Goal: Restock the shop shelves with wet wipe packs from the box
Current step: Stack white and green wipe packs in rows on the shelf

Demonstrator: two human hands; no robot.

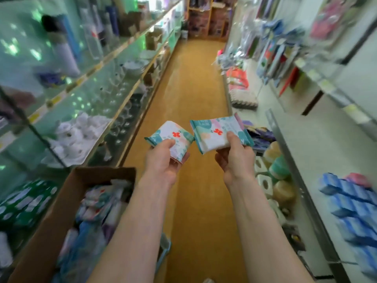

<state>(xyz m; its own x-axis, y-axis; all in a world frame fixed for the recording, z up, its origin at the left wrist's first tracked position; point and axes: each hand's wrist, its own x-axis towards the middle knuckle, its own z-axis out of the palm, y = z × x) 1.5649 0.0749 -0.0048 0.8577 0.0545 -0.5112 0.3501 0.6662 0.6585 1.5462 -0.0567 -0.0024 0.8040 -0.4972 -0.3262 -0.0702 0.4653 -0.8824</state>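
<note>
Beyond the brown cardboard box [67, 201], each hand, left hand [163, 158] and right hand [234, 158], pinches a teal-and-white plastic wet wipe pack [171, 137], [216, 131]; probably best shelved flat, label outward.

I can read no words anywhere. Each wet wipe pack, the left pack [171, 139] and the right pack [218, 133], carries a red cross mark; the print on the right pack's teal edge is too blurred to read.
</note>
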